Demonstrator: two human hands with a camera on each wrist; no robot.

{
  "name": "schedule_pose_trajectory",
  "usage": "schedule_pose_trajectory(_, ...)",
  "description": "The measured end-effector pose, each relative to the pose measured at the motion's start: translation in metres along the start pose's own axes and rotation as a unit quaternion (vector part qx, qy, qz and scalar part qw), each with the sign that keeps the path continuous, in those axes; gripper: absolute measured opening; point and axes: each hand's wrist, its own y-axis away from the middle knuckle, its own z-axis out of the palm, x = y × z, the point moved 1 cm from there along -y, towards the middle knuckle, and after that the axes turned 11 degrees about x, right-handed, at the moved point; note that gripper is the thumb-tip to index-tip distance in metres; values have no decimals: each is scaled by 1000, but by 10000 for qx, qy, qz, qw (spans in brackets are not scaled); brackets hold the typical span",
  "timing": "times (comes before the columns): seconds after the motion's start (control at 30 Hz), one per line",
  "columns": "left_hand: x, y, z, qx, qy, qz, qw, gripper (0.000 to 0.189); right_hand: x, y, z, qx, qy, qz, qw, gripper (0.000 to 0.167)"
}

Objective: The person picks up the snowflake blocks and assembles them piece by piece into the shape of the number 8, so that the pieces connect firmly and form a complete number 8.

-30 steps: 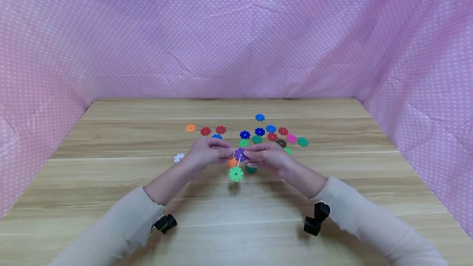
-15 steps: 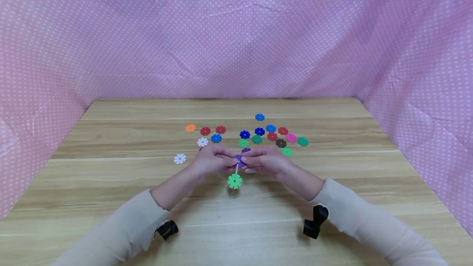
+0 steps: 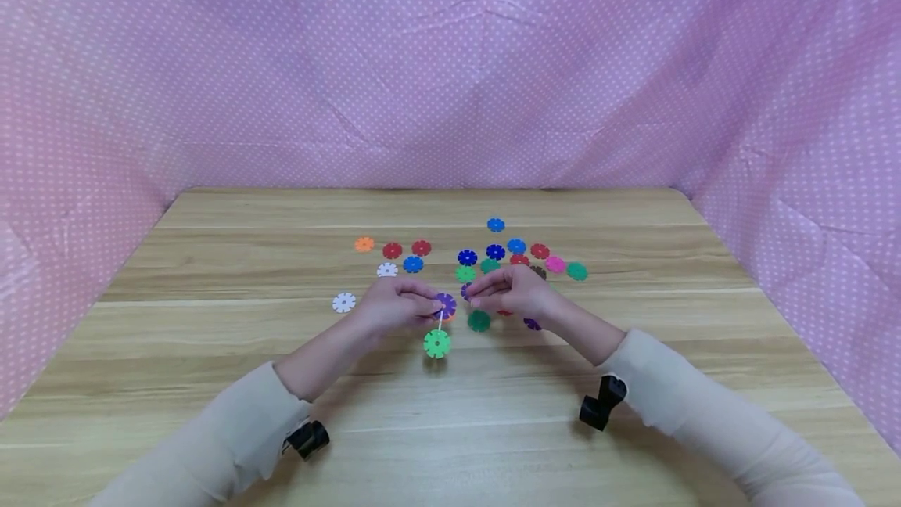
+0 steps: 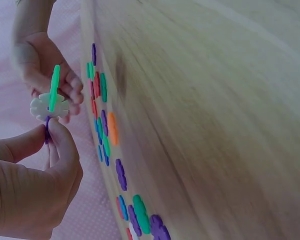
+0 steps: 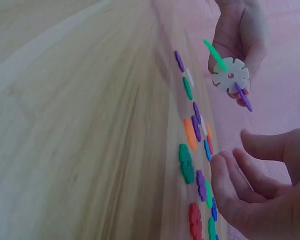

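We have a pink dotted curtain (image 3: pixel 450 61) behind a wooden worktop (image 3: pixel 450 444). We mark the right grip (image 3: pixel 514 293) as holding nothing: fingers loosely bent, thumb apart. The left grip (image 3: pixel 394 303) pinches one end of a three-disc chain (image 5: pixel 222 79), up off the worktop. Chain sits between the hands, at the left grip's fingertips; the right grip is near, not touching. Its long axis runs from the pinch toward the near side: purple disc (image 3: pixel 448 303), white disc (image 5: pixel 240 71) edge-on from the head, green disc (image 3: pixel 442 347). Loose slotted discs (image 3: pixel 479 321) lie scattered.
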Motion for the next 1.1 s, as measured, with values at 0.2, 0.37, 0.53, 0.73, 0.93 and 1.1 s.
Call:
schedule_pose_trajectory(0.2,-4,0,-4,134,-58,-8,9999,19,4,1,3,-8,1554,-1292,9794,25)
schedule_pose_trajectory(0.37,-6,2,-8,185,-133,-61,9997,21,2,4,9,79,2399,-1622,9571,27)
schedule_pose_trajectory(0.53,-7,3,-11,211,-126,-127,9996,21,3,4,13,108,2701,-1550,9502,27)
schedule_pose_trajectory(0.73,-7,4,-12,198,-72,-137,9997,21,2,4,15,133,2708,-1521,9504,28)
schedule_pose_trajectory(0.93,-8,4,-13,174,-62,-155,9997,20,2,4,14,113,2429,-1622,9563,25)
schedule_pose_trajectory(1.1,-10,5,-13,126,-116,-124,9998,18,3,5,13,332,1839,-2011,9616,15)
